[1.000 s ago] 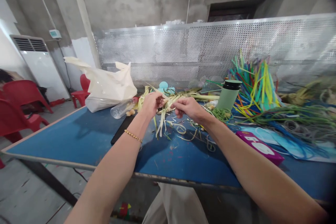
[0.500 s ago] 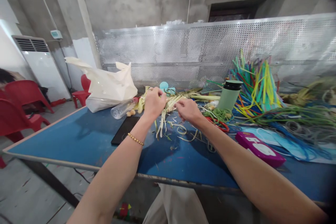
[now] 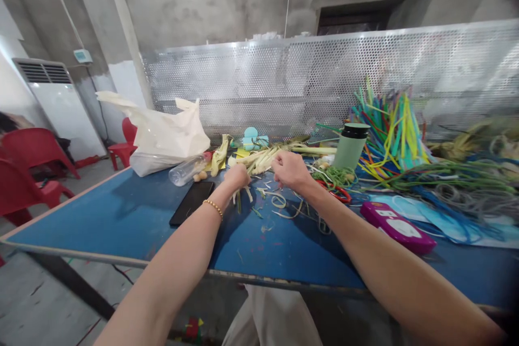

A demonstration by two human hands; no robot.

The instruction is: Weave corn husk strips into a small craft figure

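Across the middle of the blue table [image 3: 109, 216] lies a bundle of pale yellow-green plant strips [image 3: 263, 159], which look like husk or leaf stalks. At the bundle's near left end my left hand [image 3: 237, 177] is closed on the strips, and some loose ends hang below it. My right hand [image 3: 292, 170] is closed at the bundle's right side, fingers curled down; its fingertips are partly hidden. Between the hands and the table's front lie thin curled peelings [image 3: 278, 201]. Left of my left hand is a black phone [image 3: 192, 203].
A white plastic bag [image 3: 170, 135] and a clear bottle [image 3: 188, 169] stand left. To the right are a green tumbler [image 3: 352, 146], red-handled scissors [image 3: 336, 192], a purple box [image 3: 397, 227] and colourful strips [image 3: 399, 135]. A perforated metal panel [image 3: 243, 86] runs behind.
My left hand has moved down and toward me, from above the bundle to its near left end. My right hand stays almost in place. The view has shifted slightly.
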